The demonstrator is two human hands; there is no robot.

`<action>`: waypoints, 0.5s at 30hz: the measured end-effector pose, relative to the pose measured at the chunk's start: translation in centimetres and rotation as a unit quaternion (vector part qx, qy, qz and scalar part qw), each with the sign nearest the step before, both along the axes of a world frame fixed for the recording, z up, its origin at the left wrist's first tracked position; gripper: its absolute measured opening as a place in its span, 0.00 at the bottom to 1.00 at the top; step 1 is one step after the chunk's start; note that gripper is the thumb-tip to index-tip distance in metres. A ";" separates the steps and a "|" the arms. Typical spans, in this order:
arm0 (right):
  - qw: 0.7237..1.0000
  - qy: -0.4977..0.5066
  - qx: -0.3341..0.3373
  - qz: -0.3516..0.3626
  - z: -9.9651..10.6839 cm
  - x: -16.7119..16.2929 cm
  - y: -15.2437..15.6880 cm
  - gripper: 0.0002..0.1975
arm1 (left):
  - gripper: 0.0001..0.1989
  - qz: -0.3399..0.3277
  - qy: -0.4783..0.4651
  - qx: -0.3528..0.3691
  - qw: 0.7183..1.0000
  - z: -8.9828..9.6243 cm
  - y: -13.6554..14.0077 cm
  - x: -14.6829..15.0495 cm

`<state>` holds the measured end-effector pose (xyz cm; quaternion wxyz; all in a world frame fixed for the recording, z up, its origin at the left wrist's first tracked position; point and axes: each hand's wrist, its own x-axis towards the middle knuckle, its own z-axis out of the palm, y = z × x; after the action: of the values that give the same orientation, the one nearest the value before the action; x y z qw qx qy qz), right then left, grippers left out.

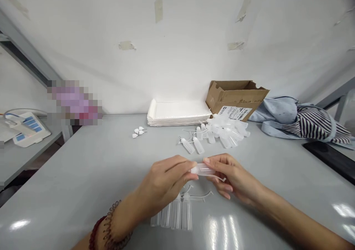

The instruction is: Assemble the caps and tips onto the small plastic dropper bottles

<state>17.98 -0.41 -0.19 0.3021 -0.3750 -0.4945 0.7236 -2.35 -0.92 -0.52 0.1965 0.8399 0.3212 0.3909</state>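
Note:
A small translucent plastic bottle (207, 169) lies sideways between my two hands above the table. My left hand (168, 181) pinches its white cap end between thumb and fingers. At the other end, my right hand (230, 170) grips the bottle body, its lower fingers curled loosely beneath. A thin white strip hangs along the bottle's underside. Below my left hand, several clear bottles (186, 215) with thin tails lie side by side on the table, partly hidden by that hand. Beyond my hands are two single bottles (198, 145) and a heap of more bottles (227, 128).
Several small white caps (138, 131) lie at the back left. Against the wall stand a stack of white padded envelopes (180, 111) and an open cardboard box (237, 94). To the right are blue and striped cloth (277, 111) and a black flat object (330, 159) on the grey table (91, 168).

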 end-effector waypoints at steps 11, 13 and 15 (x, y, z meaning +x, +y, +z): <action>0.611 -0.300 0.718 -0.145 -2.3 -0.3 -0.8 0.12 | 0.25 0.018 -0.125 -0.530 0.838 0.9 0.7 0.4; 0.564 -0.315 0.748 -0.151 -2.3 -0.3 -0.6 0.10 | 0.23 0.007 -0.128 -0.543 0.830 0.7 0.8 0.5; 0.531 -0.322 0.769 -0.154 -2.1 -0.3 -0.6 0.09 | 0.21 -0.009 -0.152 -0.565 0.811 0.6 0.8 0.6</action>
<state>17.70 -0.98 -2.25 0.4007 -0.2758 -0.8584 -0.1629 -1.71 -0.11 0.04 0.6863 0.5136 0.4438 0.2612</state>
